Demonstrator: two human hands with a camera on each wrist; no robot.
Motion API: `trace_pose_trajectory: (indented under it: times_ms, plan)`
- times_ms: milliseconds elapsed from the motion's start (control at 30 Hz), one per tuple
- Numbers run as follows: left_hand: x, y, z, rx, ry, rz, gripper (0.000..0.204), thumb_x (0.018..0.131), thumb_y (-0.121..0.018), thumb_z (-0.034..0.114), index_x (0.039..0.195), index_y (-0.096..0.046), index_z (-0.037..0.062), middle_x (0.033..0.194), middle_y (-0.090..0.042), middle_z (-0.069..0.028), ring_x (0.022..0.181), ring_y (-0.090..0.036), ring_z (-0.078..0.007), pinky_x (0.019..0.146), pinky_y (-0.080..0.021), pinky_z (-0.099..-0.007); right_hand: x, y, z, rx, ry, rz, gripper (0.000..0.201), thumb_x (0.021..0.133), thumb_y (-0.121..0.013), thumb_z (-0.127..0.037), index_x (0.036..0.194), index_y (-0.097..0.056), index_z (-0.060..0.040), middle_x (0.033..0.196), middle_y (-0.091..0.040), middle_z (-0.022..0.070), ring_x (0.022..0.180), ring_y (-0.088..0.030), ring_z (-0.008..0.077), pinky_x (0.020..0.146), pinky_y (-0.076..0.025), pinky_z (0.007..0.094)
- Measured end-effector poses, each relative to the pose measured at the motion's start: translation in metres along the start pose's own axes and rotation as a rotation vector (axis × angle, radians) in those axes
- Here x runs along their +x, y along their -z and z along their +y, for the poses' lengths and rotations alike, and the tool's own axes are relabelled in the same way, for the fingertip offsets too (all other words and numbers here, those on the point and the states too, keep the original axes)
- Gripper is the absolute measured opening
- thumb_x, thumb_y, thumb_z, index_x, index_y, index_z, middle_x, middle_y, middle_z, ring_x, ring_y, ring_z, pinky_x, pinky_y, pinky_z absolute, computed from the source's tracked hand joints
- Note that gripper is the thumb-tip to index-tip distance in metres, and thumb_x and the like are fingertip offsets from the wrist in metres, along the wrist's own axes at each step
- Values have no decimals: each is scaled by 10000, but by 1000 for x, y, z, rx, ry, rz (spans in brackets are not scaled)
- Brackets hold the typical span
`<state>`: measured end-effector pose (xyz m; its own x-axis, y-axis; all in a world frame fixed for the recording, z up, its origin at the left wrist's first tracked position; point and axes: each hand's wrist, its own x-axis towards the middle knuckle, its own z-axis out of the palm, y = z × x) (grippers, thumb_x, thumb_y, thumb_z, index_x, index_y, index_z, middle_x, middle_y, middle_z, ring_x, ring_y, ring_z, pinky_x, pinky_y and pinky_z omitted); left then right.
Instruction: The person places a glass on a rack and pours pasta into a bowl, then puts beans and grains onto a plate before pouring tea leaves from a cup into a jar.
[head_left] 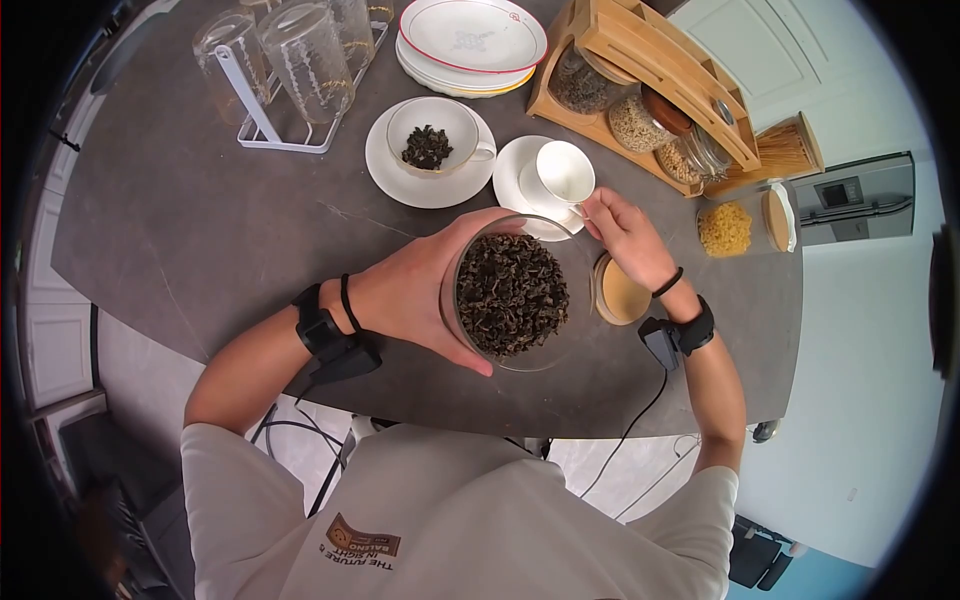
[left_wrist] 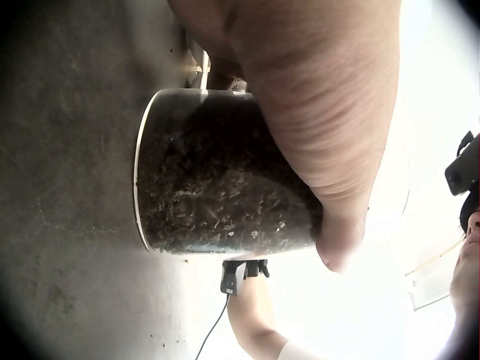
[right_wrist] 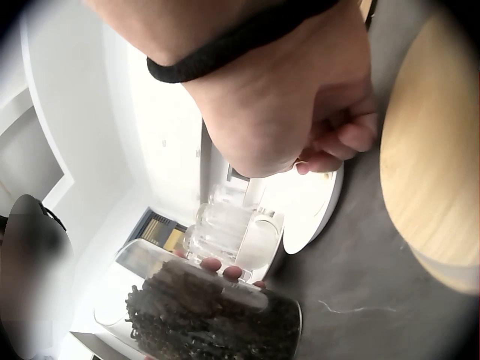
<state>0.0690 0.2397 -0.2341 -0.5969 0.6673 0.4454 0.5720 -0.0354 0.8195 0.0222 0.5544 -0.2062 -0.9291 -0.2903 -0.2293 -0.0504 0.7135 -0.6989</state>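
Note:
A clear glass jar [head_left: 508,300] of dark dried tea leaves is gripped around its side by my left hand [head_left: 412,280], its open mouth facing up toward me. With its fingertips, my right hand [head_left: 630,238] pinches the handle of a small white cup [head_left: 563,172]. That cup overlaps its white saucer [head_left: 508,172] in the head view, and its inside looks bare. To the left, a wider white teacup [head_left: 455,122] with a small heap of tea leaves [head_left: 427,148] stands on another saucer [head_left: 392,182]. A round wooden lid [head_left: 624,290] lies below my right hand.
At the back left, a white rack [head_left: 285,147] holds upturned glasses [head_left: 300,60]. Stacked plates [head_left: 472,35] stand behind the teacup. A wooden rack [head_left: 640,45] with jars of grains fills the back right, beside a jar of yellow pasta [head_left: 725,230] lying on its side.

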Motion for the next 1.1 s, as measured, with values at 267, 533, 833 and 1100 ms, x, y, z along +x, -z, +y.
trace_pose_trajectory:
  times_ms: [267,533,833,1100]
  plan:
    - [0,0,-1,-33,21,2,1340,521,-1020,335,1551,-215,39,1501,-454,-191,1398,-480,-298,1172,-391,-405,-6,14,-9,-93,72,232,248,1025,-603,-269,1097,-551,-37,756,-580,37,673,-516,124,651,-446,305]
    - [-2,-2,0,-76,49,-2,1312,536,-1012,329,1544,-222,43,1513,-451,-176,1392,-484,-297,1165,-394,-401,14,6,-70,-55,215,-8,252,1051,-576,-200,1257,-582,-55,820,-589,-36,641,-474,22,561,-393,204]
    - [-2,-1,-1,-113,60,-7,1308,530,-1018,327,1539,-238,36,1516,-443,-164,1400,-477,-282,1169,-396,-402,61,-21,-121,-223,197,-177,307,988,-607,-209,1140,-709,37,743,-737,99,534,-643,160,578,-532,316]
    - [-2,0,-3,-138,45,-12,1290,542,-1015,331,1537,-247,42,1513,-445,-164,1400,-479,-279,1165,-399,-409,72,-32,-126,-193,85,-292,280,1017,-606,-236,1113,-679,16,763,-716,60,560,-617,96,517,-496,261]
